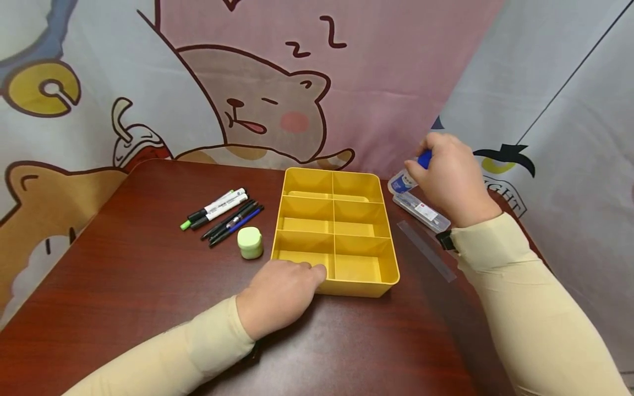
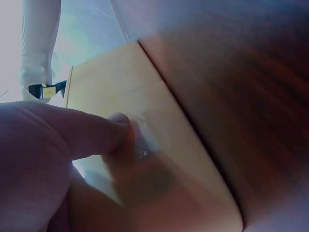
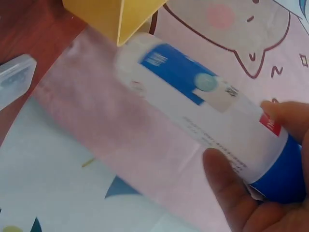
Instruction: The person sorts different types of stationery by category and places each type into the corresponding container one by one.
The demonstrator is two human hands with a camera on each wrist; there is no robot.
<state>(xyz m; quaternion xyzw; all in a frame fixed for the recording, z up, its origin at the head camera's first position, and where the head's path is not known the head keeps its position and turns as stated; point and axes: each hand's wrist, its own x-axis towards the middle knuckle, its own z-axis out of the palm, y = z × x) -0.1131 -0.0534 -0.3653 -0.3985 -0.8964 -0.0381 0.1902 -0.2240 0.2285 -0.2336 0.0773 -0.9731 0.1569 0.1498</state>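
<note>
— "Hand status?"
— "Left hand (image 1: 282,297) gripped the yellow organizer (image 1: 358,289); right hand (image 1: 453,179) held the blue-capped bottle (image 3: 193,111) by its capped end, near the clear case (image 1: 421,211)."
— "Hazard?"
— "Holding one end only could have let it tilt and drop."

In your head view, a reddish-brown wood-grain table (image 1: 124,275) lies before you, a pale glare (image 1: 337,357) at six o'clock. Behind it hangs a wrinkled printed cloth (image 1: 109,60): you have a dozing cartoon animal (image 1: 272,110) at eleven o'clock, a yellow bell (image 1: 42,88) at ten, a pink panel (image 1: 396,66) at one and partial lettering (image 1: 505,194) at three.
</note>
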